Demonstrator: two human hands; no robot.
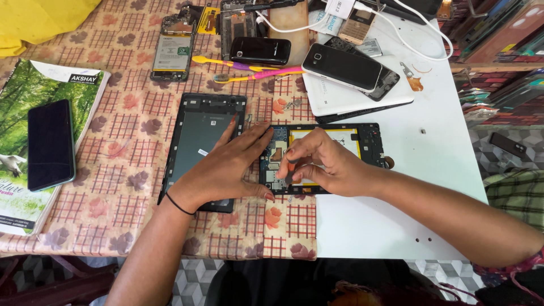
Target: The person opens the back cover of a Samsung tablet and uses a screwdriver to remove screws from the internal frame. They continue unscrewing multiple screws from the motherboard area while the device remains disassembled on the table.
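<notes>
The opened tablet [326, 153] lies where the checked cloth [130, 136] meets the white table [396, 187], its removed back cover [198, 141] just to its left; the left hand [226, 167] rests flat with spread fingers across cover and tablet edge, gripping nothing, while the right hand [320, 164] has its fingertips pinched near the circuit board — whether on a small part or a tool I cannot tell. The step seems to call for a steady press from the flat hand and a light, upright pinch that stays off the yellow-edged battery [345, 139]. At far left a green, forest-printed book [34, 113] carries a dark phone [51, 144] — a white label sits at its top corner; an open phone [173, 48] at the top shows a pale battery with a small green square sticker.
</notes>
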